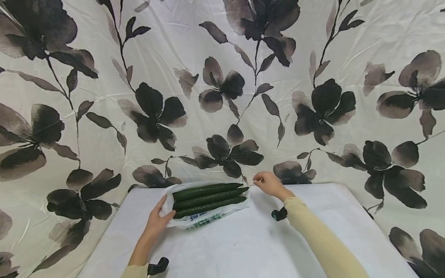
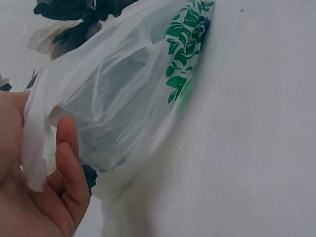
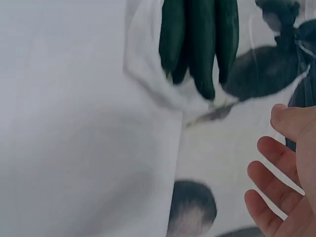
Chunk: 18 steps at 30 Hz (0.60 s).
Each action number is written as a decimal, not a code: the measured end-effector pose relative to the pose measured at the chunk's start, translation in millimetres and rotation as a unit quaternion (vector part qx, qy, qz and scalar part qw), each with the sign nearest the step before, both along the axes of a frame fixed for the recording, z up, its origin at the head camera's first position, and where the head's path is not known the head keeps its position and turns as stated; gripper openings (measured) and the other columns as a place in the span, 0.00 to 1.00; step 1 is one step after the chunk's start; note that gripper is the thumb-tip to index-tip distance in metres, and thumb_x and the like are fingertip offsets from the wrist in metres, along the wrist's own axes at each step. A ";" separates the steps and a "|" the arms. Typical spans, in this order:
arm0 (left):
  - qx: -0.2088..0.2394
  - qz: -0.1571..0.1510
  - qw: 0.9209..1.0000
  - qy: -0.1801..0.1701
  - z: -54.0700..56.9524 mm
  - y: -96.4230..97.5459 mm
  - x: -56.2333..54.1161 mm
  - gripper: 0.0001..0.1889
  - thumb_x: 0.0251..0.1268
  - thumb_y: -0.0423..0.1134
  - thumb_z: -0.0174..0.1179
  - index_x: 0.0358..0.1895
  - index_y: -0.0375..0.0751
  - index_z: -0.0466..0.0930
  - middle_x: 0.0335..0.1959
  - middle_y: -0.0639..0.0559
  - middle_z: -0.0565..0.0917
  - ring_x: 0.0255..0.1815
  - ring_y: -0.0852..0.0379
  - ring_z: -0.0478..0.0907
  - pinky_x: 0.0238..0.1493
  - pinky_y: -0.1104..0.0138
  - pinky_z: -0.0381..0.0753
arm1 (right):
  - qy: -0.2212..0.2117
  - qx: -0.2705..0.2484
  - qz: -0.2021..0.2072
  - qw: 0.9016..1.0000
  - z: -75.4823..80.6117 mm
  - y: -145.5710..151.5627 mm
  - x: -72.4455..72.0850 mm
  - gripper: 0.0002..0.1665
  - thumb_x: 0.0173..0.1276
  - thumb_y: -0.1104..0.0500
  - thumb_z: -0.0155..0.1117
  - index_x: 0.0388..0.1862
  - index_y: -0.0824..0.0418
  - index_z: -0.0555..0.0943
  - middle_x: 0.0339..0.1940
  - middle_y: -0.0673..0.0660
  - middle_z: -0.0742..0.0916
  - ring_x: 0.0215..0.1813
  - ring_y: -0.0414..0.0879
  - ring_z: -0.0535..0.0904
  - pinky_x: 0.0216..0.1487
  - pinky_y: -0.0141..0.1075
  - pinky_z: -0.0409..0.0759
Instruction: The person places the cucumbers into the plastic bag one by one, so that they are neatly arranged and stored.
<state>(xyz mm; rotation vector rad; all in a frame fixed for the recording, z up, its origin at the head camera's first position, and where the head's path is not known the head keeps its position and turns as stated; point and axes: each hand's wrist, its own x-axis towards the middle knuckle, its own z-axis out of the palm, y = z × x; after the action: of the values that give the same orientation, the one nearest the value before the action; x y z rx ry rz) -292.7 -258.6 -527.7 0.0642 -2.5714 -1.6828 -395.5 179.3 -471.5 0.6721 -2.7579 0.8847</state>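
Several long dark green cucumbers [image 1: 210, 197] lie side by side in a thin white plastic bag [image 1: 222, 210] with green leaf print. Their tips [image 3: 203, 91] show past the bag's rim in the right wrist view. At the bag's left end, my left hand [image 1: 158, 220] grips the plastic; in the left wrist view a fold of the bag [image 2: 35, 143] runs between the thumb side and the curled fingers [image 2: 71, 173]. My right hand [image 1: 271, 185] hovers just right of the cucumber tips, holding nothing, its fingers [image 3: 269, 177] loosely bent and spread.
The bag rests near the far edge of a white-covered table [image 1: 222, 251]. Behind the table hangs a pale cloth [image 1: 194, 127] with dark flower prints. Black wrist devices [image 1: 279, 214] are worn on both arms.
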 end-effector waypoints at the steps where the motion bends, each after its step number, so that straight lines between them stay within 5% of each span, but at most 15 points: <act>1: -0.005 0.001 1.000 0.005 1.1 -0.7 1.2 0.40 0.70 0.38 0.58 0.79 0.48 0.44 0.76 0.35 0.50 0.76 0.34 0.44 0.70 0.40 0.48 | -0.001 -0.004 -0.001 1.000 0.1 5.9 1.3 0.09 0.67 0.61 0.64 0.43 0.63 0.85 0.36 0.52 0.86 0.39 0.48 0.80 0.42 0.45 0.80; 5: -0.031 0.007 0.999 0.019 5.3 -7.4 7.2 0.38 0.73 0.45 0.56 0.79 0.46 0.46 0.74 0.33 0.54 0.75 0.34 0.46 0.69 0.39 0.49 | 0.001 -0.011 -0.010 1.000 0.8 29.4 7.1 0.05 0.67 0.62 0.65 0.39 0.61 0.85 0.34 0.51 0.85 0.37 0.46 0.79 0.39 0.43 0.80; 8: -0.057 0.016 0.998 0.028 9.8 -15.3 11.5 0.36 0.73 0.49 0.54 0.78 0.46 0.48 0.72 0.31 0.59 0.70 0.33 0.60 0.62 0.45 0.69 | 0.004 -0.008 -0.019 1.000 1.9 47.4 11.6 0.04 0.67 0.62 0.65 0.38 0.59 0.85 0.33 0.50 0.85 0.36 0.46 0.79 0.38 0.43 0.79; 11: -0.087 0.029 0.995 0.031 15.9 -25.4 14.5 0.35 0.74 0.50 0.52 0.78 0.45 0.50 0.69 0.30 0.64 0.54 0.36 0.78 0.44 0.57 0.83 | 0.011 0.004 -0.024 1.000 4.7 65.4 16.7 0.05 0.67 0.63 0.64 0.39 0.61 0.85 0.34 0.52 0.85 0.37 0.47 0.79 0.39 0.44 0.80; 14: -0.118 0.034 0.992 0.035 21.3 -38.3 17.6 0.33 0.75 0.49 0.51 0.77 0.41 0.53 0.67 0.29 0.67 0.44 0.40 0.83 0.38 0.62 0.83 | 0.015 0.018 -0.038 0.999 7.5 81.7 21.6 0.06 0.67 0.62 0.64 0.40 0.61 0.85 0.34 0.52 0.85 0.39 0.48 0.80 0.41 0.45 0.80; 18: -0.183 0.036 0.981 0.052 25.8 -57.3 22.4 0.30 0.75 0.45 0.51 0.73 0.33 0.59 0.65 0.27 0.69 0.51 0.33 0.79 0.44 0.52 0.82 | 0.014 0.032 -0.051 0.998 12.7 101.5 30.6 0.08 0.68 0.62 0.64 0.43 0.62 0.85 0.37 0.54 0.86 0.42 0.51 0.81 0.44 0.48 0.81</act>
<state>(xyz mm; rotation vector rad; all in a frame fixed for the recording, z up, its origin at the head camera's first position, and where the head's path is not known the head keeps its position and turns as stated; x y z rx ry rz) -270.3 -316.0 -501.9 0.0480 -2.7137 -1.1333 -365.0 280.8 -458.8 0.5449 -2.7774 0.7627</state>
